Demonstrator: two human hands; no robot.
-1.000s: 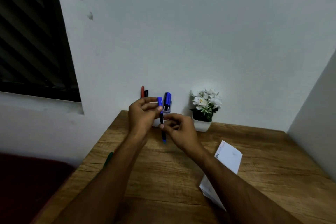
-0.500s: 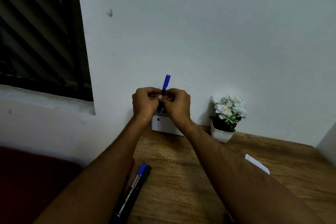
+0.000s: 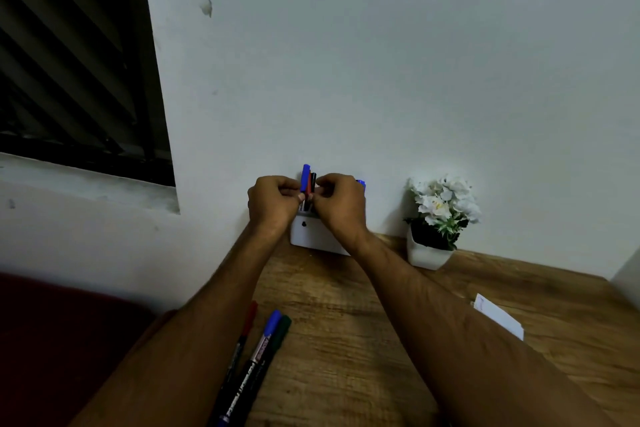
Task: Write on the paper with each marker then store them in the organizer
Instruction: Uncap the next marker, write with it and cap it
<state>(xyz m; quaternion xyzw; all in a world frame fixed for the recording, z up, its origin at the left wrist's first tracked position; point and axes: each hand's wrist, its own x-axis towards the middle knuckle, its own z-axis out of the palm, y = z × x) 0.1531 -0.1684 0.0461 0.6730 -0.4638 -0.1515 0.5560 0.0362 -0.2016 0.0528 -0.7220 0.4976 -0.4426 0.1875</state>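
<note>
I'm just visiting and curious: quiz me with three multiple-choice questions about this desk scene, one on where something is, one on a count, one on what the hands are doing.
1. Where does the flower pot stand relative to the white organizer?
A. To its right
B. To its left
C. On top of it

2. How many markers lie on the table near the left forearm?
A. One
B. Three
C. Five

3. What are the hands doing?
A. Resting flat on the table
B. Holding the paper
C. Pinching the blue marker above the organizer

Answers: 1 A, the pot sits right of the organizer by the wall. 2 B, a red marker, a blue-capped marker and a green marker lie together. 3 C, the left hand and right hand meet at it.
</note>
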